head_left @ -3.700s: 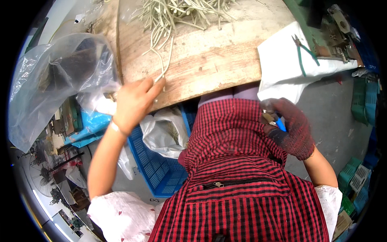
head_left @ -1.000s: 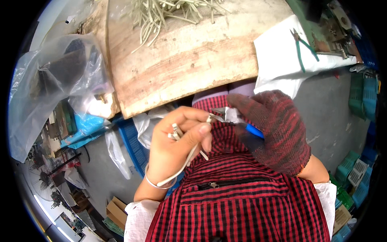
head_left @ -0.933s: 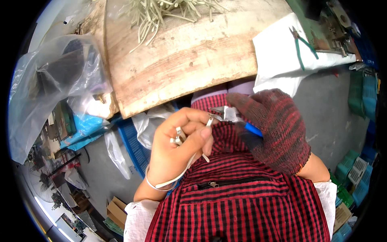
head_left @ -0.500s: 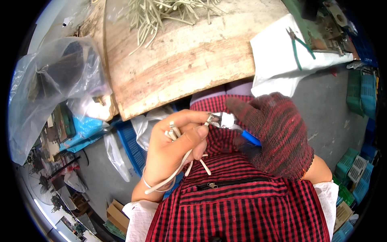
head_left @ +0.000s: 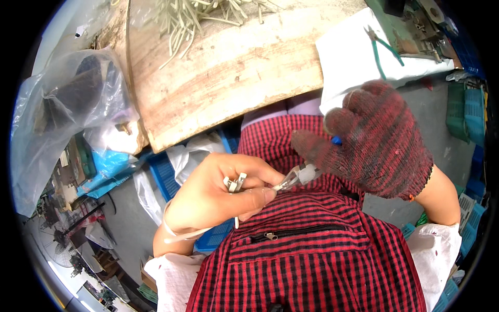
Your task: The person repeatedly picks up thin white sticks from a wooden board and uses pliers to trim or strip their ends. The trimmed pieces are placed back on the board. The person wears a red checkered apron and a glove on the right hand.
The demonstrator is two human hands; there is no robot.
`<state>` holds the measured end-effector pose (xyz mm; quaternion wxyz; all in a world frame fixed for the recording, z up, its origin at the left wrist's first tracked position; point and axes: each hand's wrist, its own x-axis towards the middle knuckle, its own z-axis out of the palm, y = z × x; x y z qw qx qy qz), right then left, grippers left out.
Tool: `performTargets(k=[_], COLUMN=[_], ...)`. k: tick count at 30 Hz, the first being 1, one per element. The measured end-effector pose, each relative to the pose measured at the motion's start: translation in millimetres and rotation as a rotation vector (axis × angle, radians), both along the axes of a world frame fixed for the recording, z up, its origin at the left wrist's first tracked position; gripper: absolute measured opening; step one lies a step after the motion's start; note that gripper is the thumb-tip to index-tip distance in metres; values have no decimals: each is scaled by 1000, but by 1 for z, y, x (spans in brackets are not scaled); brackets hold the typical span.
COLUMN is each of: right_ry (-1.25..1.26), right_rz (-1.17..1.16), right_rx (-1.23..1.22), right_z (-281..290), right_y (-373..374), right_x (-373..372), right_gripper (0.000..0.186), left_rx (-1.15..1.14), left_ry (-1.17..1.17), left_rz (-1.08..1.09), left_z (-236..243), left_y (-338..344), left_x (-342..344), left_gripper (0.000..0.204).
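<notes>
My bare left hand point(head_left: 213, 195) is closed around several pale cable pieces point(head_left: 236, 183) whose blocky ends poke out between the fingers. One pale cable trails back along the wrist. Its thumb and forefinger pinch a small end right at the jaws of a pair of pliers point(head_left: 297, 176). My right hand point(head_left: 384, 138), in a dark red and black knitted glove, grips those pliers; a bit of blue handle shows between thumb and fingers. Both hands are above my red-and-black checked apron point(head_left: 291, 229). The fingertips and jaws hide most of the pinched end.
A wooden tabletop point(head_left: 234, 73) lies ahead, with a heap of pale cable pieces point(head_left: 195, 18) at its far side. Green-handled pliers point(head_left: 382, 49) rest on a white sheet point(head_left: 338, 60) at right. Clear plastic point(head_left: 67, 114) hangs at left; a blue crate point(head_left: 162, 177) stands below the table.
My right hand has moved up and right, its fingers spread further over the handles. My left hand has shifted slightly down, turning so the cable tails now lie mostly behind it.
</notes>
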<state>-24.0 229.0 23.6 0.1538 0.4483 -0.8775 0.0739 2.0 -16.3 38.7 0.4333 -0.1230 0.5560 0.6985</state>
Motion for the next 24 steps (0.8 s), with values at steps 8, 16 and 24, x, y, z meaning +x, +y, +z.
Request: performTargets(k=[8, 16, 24], right_ry=[-47, -684, -772], right_rz=[25, 101, -292], right_rx=[111, -383, -574], right_z=[0, -22, -38], right_y=[4, 8, 2], right_x=[0, 1, 27], right_gripper=[28, 38, 39], left_rx=[-50, 327, -1349], left_ry=[49, 70, 1809], left_rz=[-32, 47, -271], left_z=[-6, -11, -79], left_y=[3, 0, -60], left_x=[-3, 6, -152], left_gripper=[24, 22, 17])
